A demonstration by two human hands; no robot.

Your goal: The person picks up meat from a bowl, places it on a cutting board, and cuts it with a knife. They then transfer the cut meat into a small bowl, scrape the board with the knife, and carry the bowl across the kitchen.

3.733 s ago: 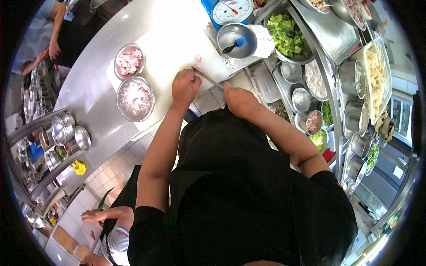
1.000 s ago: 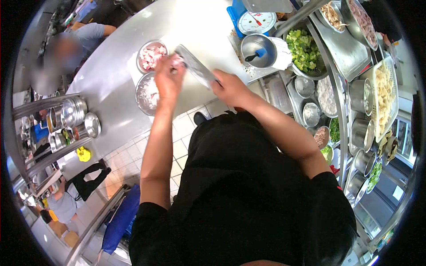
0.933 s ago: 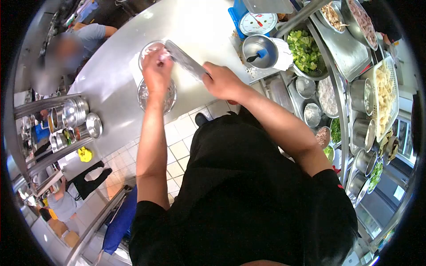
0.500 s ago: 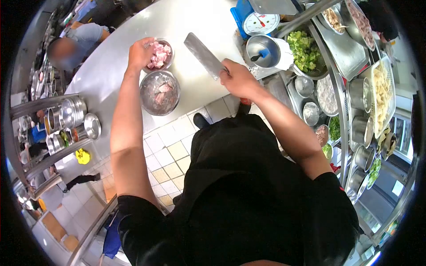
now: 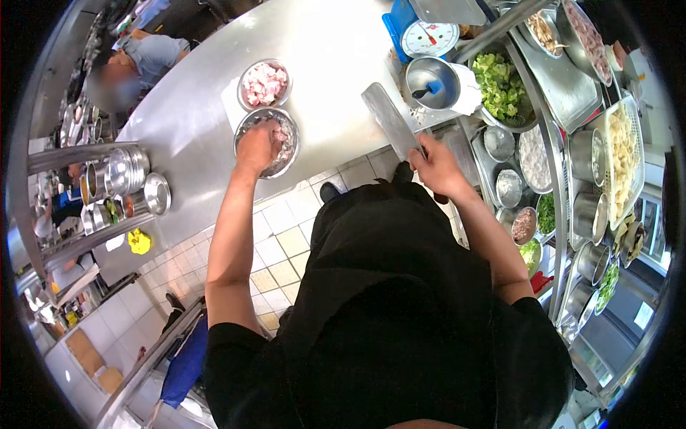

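Two steel bowls stand touching one another on the table (image 5: 179, 121), left of centre in the upper half of the frame. The upper bowl (image 5: 264, 84) is heaped with pink meat already cut into cubes and still bare. The lower bowl (image 5: 286, 154) holds pieces that look dusted with something pale. The left hand (image 5: 259, 145) is down in this lower bowl, fingers curled onto the meat; whether it has closed on a piece I cannot tell. The right hand (image 5: 437, 168), right of centre, is closed around the handle of a cleaver (image 5: 391, 120), whose broad blade points up and left over the table's near edge, well apart from both bowls. No uncut meat shows near the blade, so the cutting looks finished, and the upper bowl's cubes remain uncoated. The table is brushed steel and curved. At the top stand a blue scale (image 5: 429, 36), a small pot (image 5: 432, 75) with a blue-headed tool in it, and a bowl of broccoli (image 5: 500, 89). Down the right edge runs a rack of steel containers (image 5: 579, 161) and a tray of pale yellow pieces (image 5: 622, 154). The floor (image 5: 279, 243) is pale tile. Another person (image 5: 143, 61) works at the upper left, above stacked steel tins (image 5: 128, 171).
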